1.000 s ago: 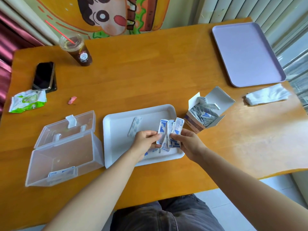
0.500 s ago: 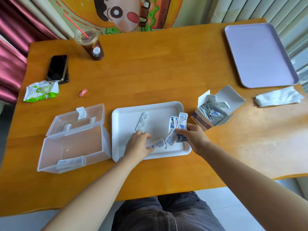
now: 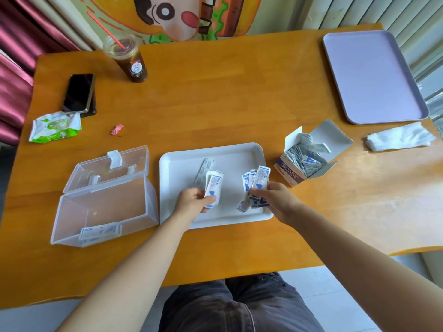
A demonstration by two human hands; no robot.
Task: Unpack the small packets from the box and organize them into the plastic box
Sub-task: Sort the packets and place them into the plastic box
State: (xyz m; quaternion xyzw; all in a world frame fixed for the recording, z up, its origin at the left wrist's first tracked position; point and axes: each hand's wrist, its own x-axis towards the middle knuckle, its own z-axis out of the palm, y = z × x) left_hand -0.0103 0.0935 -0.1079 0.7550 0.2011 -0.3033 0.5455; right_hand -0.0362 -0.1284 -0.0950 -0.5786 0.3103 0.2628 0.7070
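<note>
Orange wooden table (image 3: 215, 97) fills the view; left of the left hand, well apart, stands the clear plastic box (image 3: 148, 202), lid thrown back, a few stored packets (image 3: 100, 232) lying against its near wall; the left hand (image 3: 191, 202) hovers over the white tray (image 3: 182, 161), fingers and thumb curled round a small stack of packets (image 3: 214, 184); beside it the right hand (image 3: 275, 200) pinches a fan of packets (image 3: 258, 181) over the same tray; just right of that grip sits the open cardboard box (image 3: 290, 174), loose packets (image 3: 304, 161) inside.

Orange wooden table (image 3: 215, 97), cartoon mural wall (image 3: 182, 17) – maroon curtain (image 3: 16, 56), pale floor tiles (image 3: 335, 295)
</note>
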